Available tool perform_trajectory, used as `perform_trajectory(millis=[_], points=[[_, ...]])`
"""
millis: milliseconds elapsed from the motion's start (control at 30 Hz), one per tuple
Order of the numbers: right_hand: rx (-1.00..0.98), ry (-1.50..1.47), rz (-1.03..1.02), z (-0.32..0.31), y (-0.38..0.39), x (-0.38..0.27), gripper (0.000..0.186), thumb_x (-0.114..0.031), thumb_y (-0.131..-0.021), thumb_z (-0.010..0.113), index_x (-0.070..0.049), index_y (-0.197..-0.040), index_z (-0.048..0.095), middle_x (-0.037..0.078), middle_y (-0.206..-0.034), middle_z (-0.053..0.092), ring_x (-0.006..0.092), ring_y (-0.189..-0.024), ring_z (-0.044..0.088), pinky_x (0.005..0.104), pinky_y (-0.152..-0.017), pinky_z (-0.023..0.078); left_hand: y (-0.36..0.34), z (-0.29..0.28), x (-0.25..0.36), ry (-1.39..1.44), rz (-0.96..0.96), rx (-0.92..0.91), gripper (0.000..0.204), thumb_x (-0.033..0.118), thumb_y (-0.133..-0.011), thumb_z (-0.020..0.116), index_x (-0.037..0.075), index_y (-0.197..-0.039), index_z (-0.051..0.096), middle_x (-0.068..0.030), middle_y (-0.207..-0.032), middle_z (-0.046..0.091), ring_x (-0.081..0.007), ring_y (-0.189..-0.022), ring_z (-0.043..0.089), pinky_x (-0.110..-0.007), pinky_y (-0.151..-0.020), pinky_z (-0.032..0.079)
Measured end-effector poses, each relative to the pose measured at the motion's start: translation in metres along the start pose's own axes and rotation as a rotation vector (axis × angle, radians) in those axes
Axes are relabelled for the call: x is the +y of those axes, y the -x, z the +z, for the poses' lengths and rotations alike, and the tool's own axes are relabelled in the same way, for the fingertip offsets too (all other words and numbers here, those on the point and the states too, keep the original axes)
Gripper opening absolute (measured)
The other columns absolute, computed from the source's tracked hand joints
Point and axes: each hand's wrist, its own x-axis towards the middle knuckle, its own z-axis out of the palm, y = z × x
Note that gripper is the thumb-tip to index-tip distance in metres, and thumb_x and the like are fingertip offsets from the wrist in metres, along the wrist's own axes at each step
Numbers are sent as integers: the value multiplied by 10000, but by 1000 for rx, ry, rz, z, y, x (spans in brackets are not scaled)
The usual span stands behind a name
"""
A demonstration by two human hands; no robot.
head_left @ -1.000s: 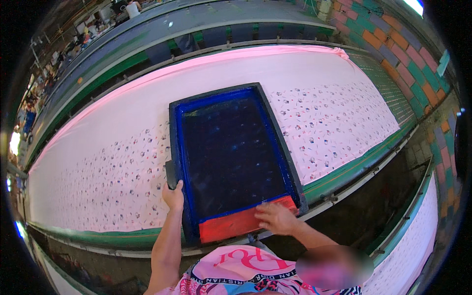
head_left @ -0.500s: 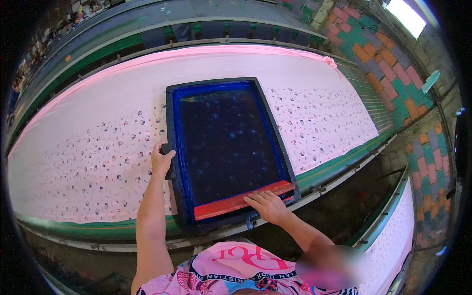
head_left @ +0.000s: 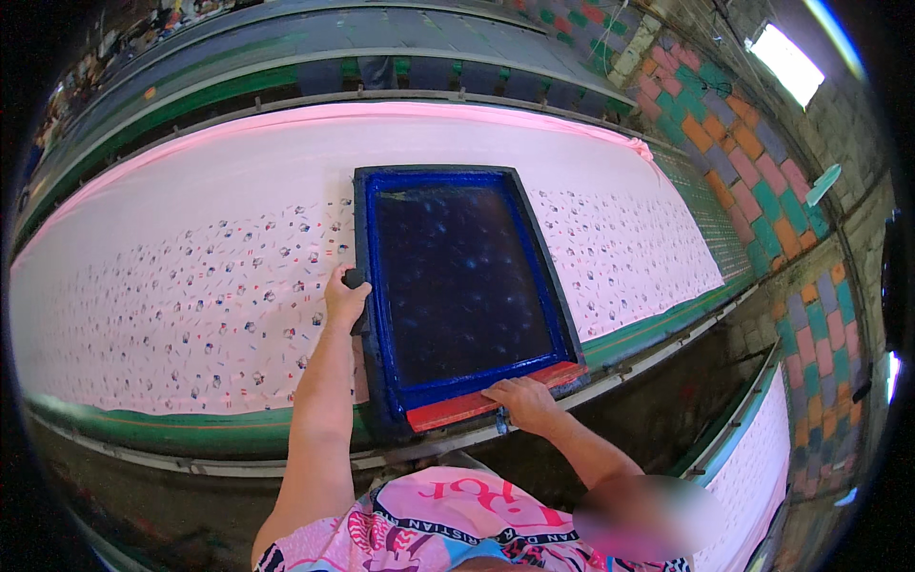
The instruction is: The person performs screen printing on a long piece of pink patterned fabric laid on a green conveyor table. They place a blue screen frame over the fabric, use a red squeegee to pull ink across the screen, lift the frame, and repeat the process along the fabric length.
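Observation:
A screen-printing frame (head_left: 562, 329) lies across pale pink fabric, its inner sides coated in blue ink around a dark mesh (head_left: 457, 281). My left hand (head_left: 346, 297) is closed round a black handle (head_left: 354, 278) on the frame's left side. At the frame's near end is a long red squeegee (head_left: 448, 411), lying over the near rim. My right hand (head_left: 527, 402) grips it from the near side with bent fingers; the thumb is partly hidden. The pink fabric (head_left: 200, 276) carries rows of small printed motifs on both sides of the frame.
The fabric covers a long green-edged table (head_left: 257, 424) with a metal rail (head_left: 219, 465) along its near side. Other long tables (head_left: 315, 43) stand beyond. Another printed cloth (head_left: 748, 458) lies at lower right, near a coloured brick floor (head_left: 734, 143).
The frame has shifted right along the fabric, with both my hands moving along with it. The squeegee has come nearer to me, baring more of the blue inner edge at the near end.

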Motion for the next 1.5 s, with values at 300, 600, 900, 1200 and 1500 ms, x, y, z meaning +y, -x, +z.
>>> perform_trajectory(millis=[300,600,900,1200,1500], points=[[281,123,-147,26,-63,33,500,-45,-871,687,-134,-1357,765,111,-1302,755,340,-1156,726,490,-1023,559,5,-3,4,-127,134,64,552,156,-787,843,22,-1302,698,-224,-1236,758,-384,-1194,711,-457,-1085,544],[267,167,-98,-9,-252,111,428,-41,-870,691,-150,-1276,767,110,-1181,757,336,-1134,729,491,-993,552,7,-5,6,-548,338,235,422,283,-972,805,24,-1292,712,-218,-1276,693,-428,-1245,601,-553,-1110,456],[311,186,-44,-56,-431,204,438,-53,-889,712,-178,-1303,778,125,-1182,760,354,-1147,743,510,-1008,573,11,2,17,-710,233,235,460,304,-1016,740,-4,-1352,676,-222,-1357,652,-423,-1345,551,-573,-1172,412],[340,153,-94,-86,-513,249,439,-39,-907,690,-165,-1320,768,144,-1197,775,385,-1154,747,535,-1003,594,12,1,21,-752,222,239,459,268,-1009,741,-22,-1356,666,-237,-1389,646,-441,-1353,551,-575,-1186,408],[277,172,-121,-102,-512,279,311,-122,-899,740,-146,-1204,800,136,-1189,804,371,-1122,776,532,-975,619,11,2,22,-747,245,230,447,256,-1000,746,-22,-1341,669,-226,-1364,657,-433,-1322,563,-572,-1173,416]])
